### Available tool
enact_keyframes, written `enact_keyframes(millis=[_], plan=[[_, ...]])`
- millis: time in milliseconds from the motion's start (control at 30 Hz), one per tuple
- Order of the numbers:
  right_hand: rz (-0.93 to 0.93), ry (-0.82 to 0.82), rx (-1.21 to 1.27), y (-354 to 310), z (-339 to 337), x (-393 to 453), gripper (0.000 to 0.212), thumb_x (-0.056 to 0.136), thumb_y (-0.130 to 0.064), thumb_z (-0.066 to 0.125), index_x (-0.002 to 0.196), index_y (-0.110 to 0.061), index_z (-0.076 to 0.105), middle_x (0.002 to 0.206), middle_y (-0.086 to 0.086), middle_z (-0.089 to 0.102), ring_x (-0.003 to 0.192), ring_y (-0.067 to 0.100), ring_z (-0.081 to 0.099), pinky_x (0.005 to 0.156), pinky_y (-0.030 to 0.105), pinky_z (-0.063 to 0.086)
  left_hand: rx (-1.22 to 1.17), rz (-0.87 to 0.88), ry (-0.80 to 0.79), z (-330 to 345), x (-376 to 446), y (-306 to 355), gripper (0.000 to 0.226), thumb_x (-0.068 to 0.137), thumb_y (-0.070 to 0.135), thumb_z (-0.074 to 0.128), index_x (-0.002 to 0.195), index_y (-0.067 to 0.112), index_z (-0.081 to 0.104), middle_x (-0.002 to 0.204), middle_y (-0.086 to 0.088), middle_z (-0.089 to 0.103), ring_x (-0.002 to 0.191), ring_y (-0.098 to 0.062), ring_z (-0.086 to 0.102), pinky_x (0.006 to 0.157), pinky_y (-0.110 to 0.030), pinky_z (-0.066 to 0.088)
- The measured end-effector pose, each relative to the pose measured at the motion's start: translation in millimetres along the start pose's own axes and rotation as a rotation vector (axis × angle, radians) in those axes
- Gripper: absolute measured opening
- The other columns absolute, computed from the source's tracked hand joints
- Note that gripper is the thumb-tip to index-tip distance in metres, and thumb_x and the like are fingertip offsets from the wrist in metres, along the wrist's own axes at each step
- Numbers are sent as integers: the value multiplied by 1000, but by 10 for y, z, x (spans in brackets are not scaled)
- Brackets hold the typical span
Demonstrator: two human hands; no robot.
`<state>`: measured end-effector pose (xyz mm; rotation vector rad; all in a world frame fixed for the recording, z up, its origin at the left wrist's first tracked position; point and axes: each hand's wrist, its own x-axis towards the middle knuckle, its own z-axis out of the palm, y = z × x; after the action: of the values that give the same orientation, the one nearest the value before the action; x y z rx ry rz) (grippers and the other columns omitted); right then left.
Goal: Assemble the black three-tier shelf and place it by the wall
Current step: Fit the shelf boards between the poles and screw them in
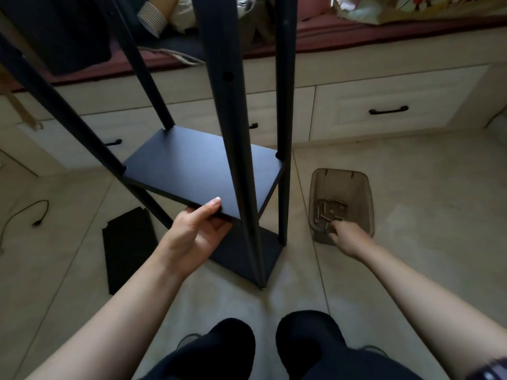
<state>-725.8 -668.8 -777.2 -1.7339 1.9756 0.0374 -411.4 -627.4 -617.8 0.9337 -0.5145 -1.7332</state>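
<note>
On the pale tiled floor [411, 187] before cream drawers [384, 111], the black shelf [203, 171] stands, left hand [197, 231] clamping its middle board, right hand [345, 237] dipping, grip unclear, among screws [330, 212] in a clear bin [341, 187].

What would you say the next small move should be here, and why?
Probably pinch one screw from the clear bin and carry it to the front post. The right hand is already reaching in among the screws, while the left hand props the middle shelf board at its front edge.
</note>
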Motion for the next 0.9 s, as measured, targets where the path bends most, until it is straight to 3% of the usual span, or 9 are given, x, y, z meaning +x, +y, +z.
enact_keyframes(millis=[200, 367, 500, 600, 733, 833, 900], plan=[[-73, -7, -73, 15, 103, -207, 24, 99, -27, 49, 117, -21, 64, 120, 11, 65, 108, 33, 61, 86, 40, 52, -10, 3, 3, 26, -23, -5, 42, 85, 7, 59, 127, 5, 61, 129, -17, 67, 110, -28, 70, 87, -37, 60], [-118, -63, -64, 13, 205, -536, 25, 100, -26, 51, 119, -23, 66, 118, 6, 67, 106, 28, 63, 86, 39, 53, -22, -8, 14, 61, -54, 4, 57, 85, 7, 59, 141, 3, 52, 136, -18, 61, 116, -30, 66, 90, -37, 59], [-155, -141, -26, -6, 312, -764, 24, 98, -26, 57, 117, -21, 69, 116, 3, 69, 104, 22, 64, 87, 38, 54, -29, -11, 5, 44, -55, -1, 43, 84, 7, 60, 128, 5, 60, 130, -17, 65, 120, -31, 64, 93, -39, 58], [-187, -212, 31, -36, 382, -854, 27, 94, -26, 63, 119, -18, 69, 117, 2, 70, 107, 18, 64, 88, 28, 50, -29, -13, -5, 26, -51, -2, 36, 84, 7, 61, 120, 6, 64, 124, -16, 68, 121, -32, 64, 93, -39, 58], [-195, -291, 101, -102, 466, -879, 28, 90, -31, 69, 114, -15, 72, 113, 1, 72, 105, 15, 65, 91, 27, 51, -27, -18, 5, 18, -52, -2, 35, 84, 8, 63, 119, 7, 64, 132, -18, 64, 121, -33, 63, 94, -40, 58], [-152, -353, 159, -129, 474, -789, 26, 92, -37, 64, 103, -16, 75, 102, 0, 73, 92, 14, 67, 82, 31, 54, -26, -19, 11, 14, -52, -7, 37, 84, 8, 62, 121, 7, 64, 136, -19, 61, 121, -33, 64, 99, -42, 54], [-112, -355, 184, -143, 481, -660, 24, 94, -34, 63, 103, -14, 73, 100, 2, 73, 86, 14, 67, 73, 26, 54, -25, -12, 5, 17, -47, -8, 39, 84, 8, 62, 123, 6, 63, 135, -18, 63, 120, -32, 65, 100, -43, 53]])
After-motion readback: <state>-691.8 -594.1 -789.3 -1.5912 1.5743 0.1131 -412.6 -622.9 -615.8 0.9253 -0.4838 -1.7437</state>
